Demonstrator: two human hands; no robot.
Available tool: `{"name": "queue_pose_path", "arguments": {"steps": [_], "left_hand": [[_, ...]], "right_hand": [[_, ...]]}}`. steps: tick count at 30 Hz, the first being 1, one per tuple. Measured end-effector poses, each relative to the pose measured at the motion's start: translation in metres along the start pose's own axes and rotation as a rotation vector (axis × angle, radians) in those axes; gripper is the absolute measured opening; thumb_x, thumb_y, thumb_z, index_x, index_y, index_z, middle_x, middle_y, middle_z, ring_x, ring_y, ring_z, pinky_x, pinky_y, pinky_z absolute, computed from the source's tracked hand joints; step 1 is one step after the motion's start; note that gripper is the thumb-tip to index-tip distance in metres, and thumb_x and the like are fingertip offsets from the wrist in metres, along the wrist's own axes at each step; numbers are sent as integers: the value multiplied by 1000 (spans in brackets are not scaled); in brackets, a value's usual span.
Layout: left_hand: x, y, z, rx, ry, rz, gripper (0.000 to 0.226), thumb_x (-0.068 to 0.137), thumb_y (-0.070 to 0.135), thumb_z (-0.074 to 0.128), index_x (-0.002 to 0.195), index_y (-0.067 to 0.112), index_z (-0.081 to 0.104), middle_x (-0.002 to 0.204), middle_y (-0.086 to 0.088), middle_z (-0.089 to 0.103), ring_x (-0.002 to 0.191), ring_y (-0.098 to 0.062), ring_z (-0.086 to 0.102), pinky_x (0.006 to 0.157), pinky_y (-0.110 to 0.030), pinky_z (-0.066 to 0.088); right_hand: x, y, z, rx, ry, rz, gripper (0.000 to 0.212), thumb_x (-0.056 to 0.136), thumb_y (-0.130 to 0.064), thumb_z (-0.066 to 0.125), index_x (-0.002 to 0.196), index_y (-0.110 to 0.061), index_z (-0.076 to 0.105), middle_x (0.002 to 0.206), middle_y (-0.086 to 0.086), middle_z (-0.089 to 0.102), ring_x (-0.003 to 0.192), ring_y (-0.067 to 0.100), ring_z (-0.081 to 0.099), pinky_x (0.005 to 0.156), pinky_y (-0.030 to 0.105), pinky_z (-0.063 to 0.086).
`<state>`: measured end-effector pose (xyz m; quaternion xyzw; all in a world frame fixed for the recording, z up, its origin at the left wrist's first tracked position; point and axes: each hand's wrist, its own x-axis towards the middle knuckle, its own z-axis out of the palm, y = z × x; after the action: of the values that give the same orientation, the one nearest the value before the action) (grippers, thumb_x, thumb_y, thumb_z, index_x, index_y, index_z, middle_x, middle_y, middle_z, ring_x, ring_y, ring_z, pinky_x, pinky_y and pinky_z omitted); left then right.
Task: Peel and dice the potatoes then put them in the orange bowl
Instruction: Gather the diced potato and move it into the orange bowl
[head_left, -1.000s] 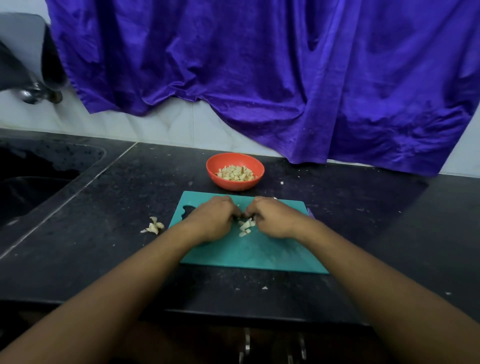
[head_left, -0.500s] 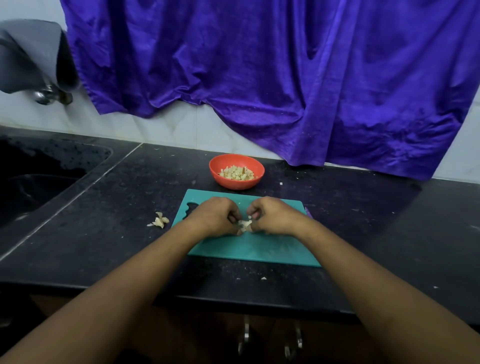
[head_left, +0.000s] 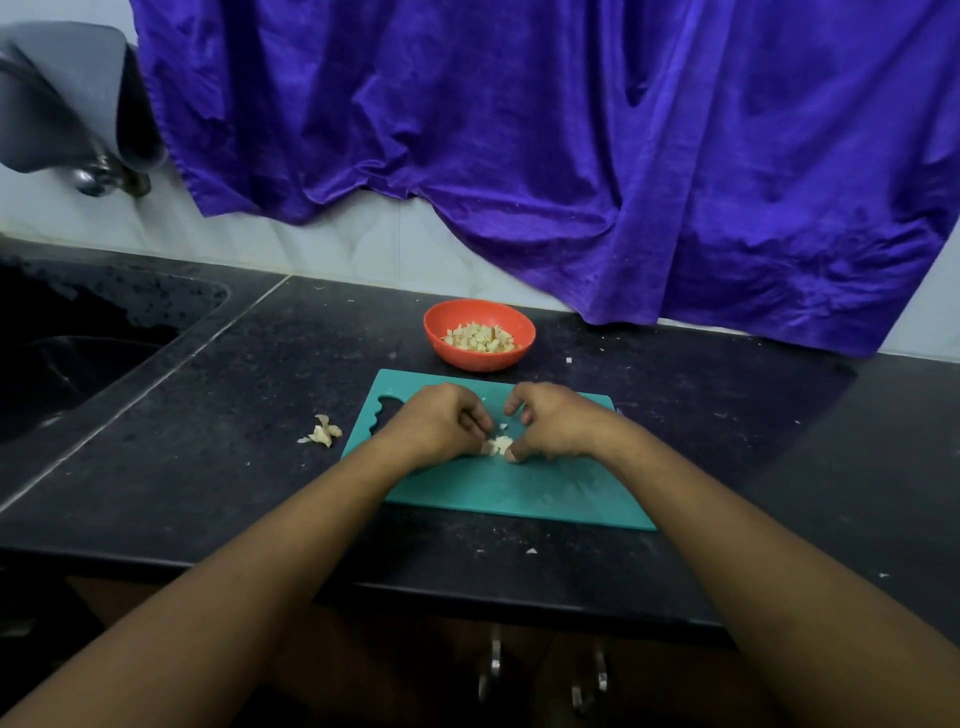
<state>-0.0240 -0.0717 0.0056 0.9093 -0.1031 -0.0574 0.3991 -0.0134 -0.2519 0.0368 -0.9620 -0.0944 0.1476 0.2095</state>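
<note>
A small heap of diced potato (head_left: 498, 445) lies on the teal cutting board (head_left: 550, 493). My left hand (head_left: 441, 426) and my right hand (head_left: 553, 428) sit on either side of the heap with curled fingers cupped against it. Part of the heap is hidden under the fingers. Behind the board stands the orange bowl (head_left: 441, 338), which holds several potato cubes (head_left: 480, 338).
A clump of potato peel (head_left: 323, 431) lies on the black counter (head_left: 234, 415) left of the board. A dark sink (head_left: 67, 353) is at far left under a tap (head_left: 98, 176). A purple cloth (head_left: 571, 156) hangs over the back wall. Small potato crumbs dot the counter.
Both hands have drawn the scattered cubes into a tighter heap between them, and the right thumb now presses at the heap's near side. The view has tilted slightly.
</note>
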Motion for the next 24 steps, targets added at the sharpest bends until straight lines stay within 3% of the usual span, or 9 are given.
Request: {"name": "queue_pose_path", "arguments": {"steps": [3,6,10,13,19,24], "left_hand": [[-2,-6,-1,-97,0,-10,21,79,2,84,92,15,75,87,0,78,84,-11,74,87,-29,61],[-3,-12,1,-163,25,-12,22,79,-2,82,91,13,74,86,-2,78,86,-14,75,92,-35,60],[-3,-17,2,-226,48,-28,23,77,-2,84,92,12,74,85,-3,78,88,-19,75,95,-39,59],[-4,-14,2,-167,64,-38,24,75,1,86,91,15,75,85,0,77,86,-16,74,92,-36,60],[-3,-1,-1,76,34,-77,20,76,20,90,91,22,77,87,9,74,86,-7,68,87,-30,58],[5,13,4,247,50,-76,8,80,22,86,86,23,81,87,10,75,85,-9,68,87,-34,59]], "right_hand": [[1,1,-2,-69,-21,-22,79,78,-31,88,146,-24,48,137,0,47,115,19,60,94,38,57],[6,-1,3,-118,-6,-77,64,80,-30,87,136,-21,58,131,-1,51,118,18,56,101,34,50],[6,-3,10,-89,41,-123,30,83,-21,84,107,-26,67,108,-7,64,101,13,63,89,28,53],[4,-5,13,-89,50,-128,22,84,-16,82,95,-29,68,97,-9,66,91,10,64,81,25,53],[0,-2,1,21,-60,25,38,81,-12,86,111,-19,66,106,2,61,92,26,72,74,40,65],[3,-13,6,9,-42,102,25,87,4,71,107,-10,67,106,10,67,81,27,77,74,40,65]]}}
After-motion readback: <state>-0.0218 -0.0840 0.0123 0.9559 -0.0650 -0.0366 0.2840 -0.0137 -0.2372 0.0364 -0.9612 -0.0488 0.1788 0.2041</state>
